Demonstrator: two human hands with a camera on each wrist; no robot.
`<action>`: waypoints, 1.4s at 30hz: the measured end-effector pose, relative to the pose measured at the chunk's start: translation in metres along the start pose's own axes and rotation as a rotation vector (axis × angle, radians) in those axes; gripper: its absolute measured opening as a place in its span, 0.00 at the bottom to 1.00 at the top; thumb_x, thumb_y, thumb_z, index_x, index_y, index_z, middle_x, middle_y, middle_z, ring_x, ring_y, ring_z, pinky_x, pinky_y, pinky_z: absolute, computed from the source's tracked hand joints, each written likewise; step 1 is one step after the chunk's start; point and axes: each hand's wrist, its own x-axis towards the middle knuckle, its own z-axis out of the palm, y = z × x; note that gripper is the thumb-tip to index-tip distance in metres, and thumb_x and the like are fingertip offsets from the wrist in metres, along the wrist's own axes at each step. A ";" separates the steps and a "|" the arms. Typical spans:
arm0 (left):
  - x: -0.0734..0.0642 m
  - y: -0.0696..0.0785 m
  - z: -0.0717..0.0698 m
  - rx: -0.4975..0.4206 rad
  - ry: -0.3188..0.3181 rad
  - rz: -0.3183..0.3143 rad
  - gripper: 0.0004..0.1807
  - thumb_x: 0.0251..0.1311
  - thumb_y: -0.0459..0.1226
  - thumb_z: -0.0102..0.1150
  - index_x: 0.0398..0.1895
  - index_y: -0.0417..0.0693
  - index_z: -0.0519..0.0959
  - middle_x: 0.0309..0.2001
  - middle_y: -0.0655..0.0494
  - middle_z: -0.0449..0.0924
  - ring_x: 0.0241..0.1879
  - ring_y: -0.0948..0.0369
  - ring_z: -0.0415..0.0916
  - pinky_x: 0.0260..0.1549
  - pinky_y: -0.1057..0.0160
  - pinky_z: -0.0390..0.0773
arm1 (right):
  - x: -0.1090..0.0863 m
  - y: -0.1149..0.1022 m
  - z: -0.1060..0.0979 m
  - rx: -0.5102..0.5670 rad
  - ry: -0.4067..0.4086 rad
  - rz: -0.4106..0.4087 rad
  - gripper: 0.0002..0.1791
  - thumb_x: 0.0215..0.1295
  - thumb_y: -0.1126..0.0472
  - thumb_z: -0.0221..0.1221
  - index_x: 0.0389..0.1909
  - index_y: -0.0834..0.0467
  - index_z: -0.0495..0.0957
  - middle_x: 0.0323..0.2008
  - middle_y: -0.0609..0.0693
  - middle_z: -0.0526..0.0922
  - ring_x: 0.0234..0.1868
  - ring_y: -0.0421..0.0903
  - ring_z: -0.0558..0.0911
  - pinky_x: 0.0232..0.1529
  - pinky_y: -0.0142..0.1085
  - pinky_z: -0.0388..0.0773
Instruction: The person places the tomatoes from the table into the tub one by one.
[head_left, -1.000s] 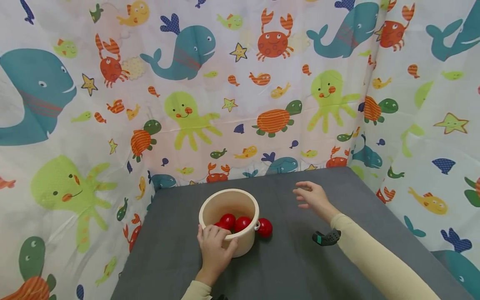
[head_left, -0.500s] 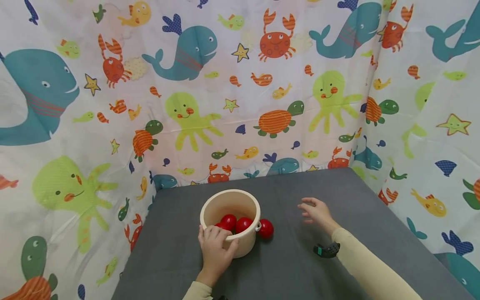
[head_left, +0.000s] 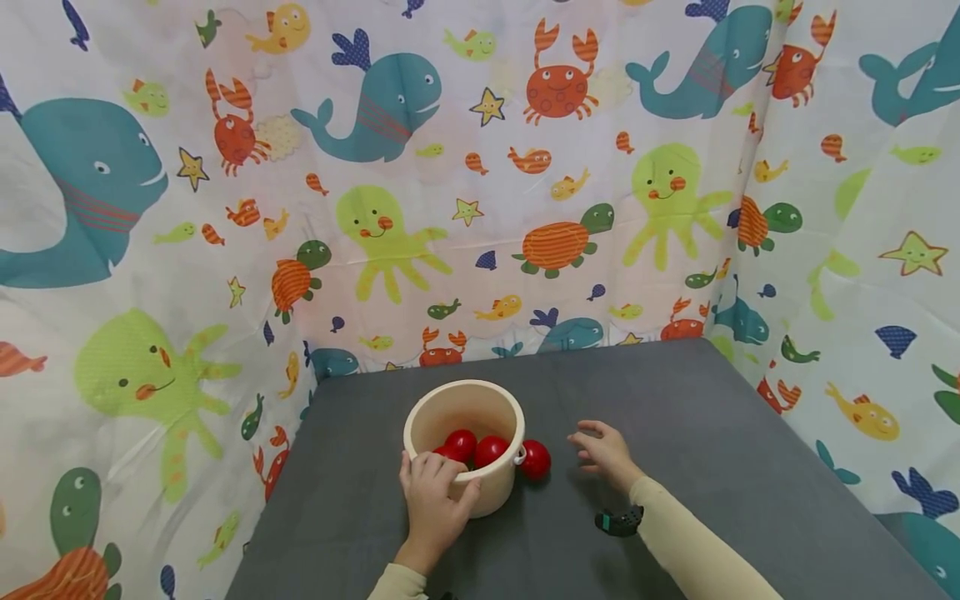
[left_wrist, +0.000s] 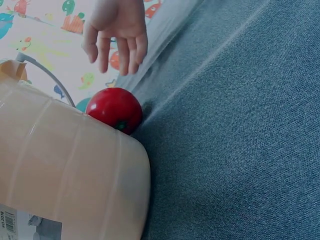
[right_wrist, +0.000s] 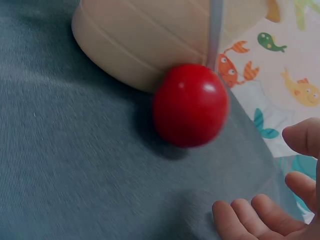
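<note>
A cream bucket [head_left: 491,493] stands upright on the grey cloth, with several red tomatoes [head_left: 491,451] inside. My left hand [head_left: 437,500] grips its near rim, the fingers hooked over the edge. Against the bucket's right side, on the cloth, rests another tomato [head_left: 536,460]; its green stem end shows in the left wrist view. My right hand [head_left: 606,454] hovers to the right of that tomato, apart from it, with spread, slightly bent fingers and nothing in them. In the right wrist view, the fingers [right_wrist: 265,215] are below and right of the tomato [right_wrist: 191,106].
A grey cloth-covered table [head_left: 645,383] extends around the bucket. Curtains [head_left: 465,250] printed with sea animals enclose the back and both sides. The bucket has a thin grey handle [left_wrist: 47,75] hanging on its side. A black band [head_left: 619,523] sits at my right wrist.
My right hand has come down and, lately, moved left, closer to the tomato beside the bucket. The left hand keeps its grip on the rim. The head view has shifted slightly.
</note>
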 end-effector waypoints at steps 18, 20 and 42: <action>-0.002 0.000 0.000 -0.014 -0.007 -0.010 0.04 0.49 0.42 0.66 0.26 0.55 0.80 0.28 0.58 0.78 0.41 0.55 0.72 0.58 0.20 0.55 | 0.013 0.004 0.059 0.057 0.011 0.067 0.33 0.66 0.55 0.62 0.69 0.64 0.69 0.64 0.69 0.75 0.51 0.58 0.84 0.43 0.51 0.88; -0.001 0.000 0.000 -0.018 -0.008 -0.011 0.04 0.49 0.42 0.66 0.26 0.55 0.81 0.29 0.58 0.78 0.41 0.55 0.72 0.58 0.20 0.54 | 0.012 0.004 0.064 0.050 0.015 0.067 0.33 0.66 0.55 0.63 0.69 0.64 0.69 0.64 0.69 0.74 0.51 0.57 0.84 0.41 0.51 0.88; -0.001 -0.001 -0.002 0.001 -0.016 -0.011 0.06 0.47 0.43 0.68 0.26 0.55 0.81 0.29 0.58 0.78 0.41 0.55 0.72 0.58 0.20 0.56 | 0.008 0.010 0.072 0.056 0.058 0.009 0.26 0.64 0.55 0.65 0.60 0.64 0.77 0.54 0.64 0.84 0.44 0.51 0.86 0.34 0.46 0.88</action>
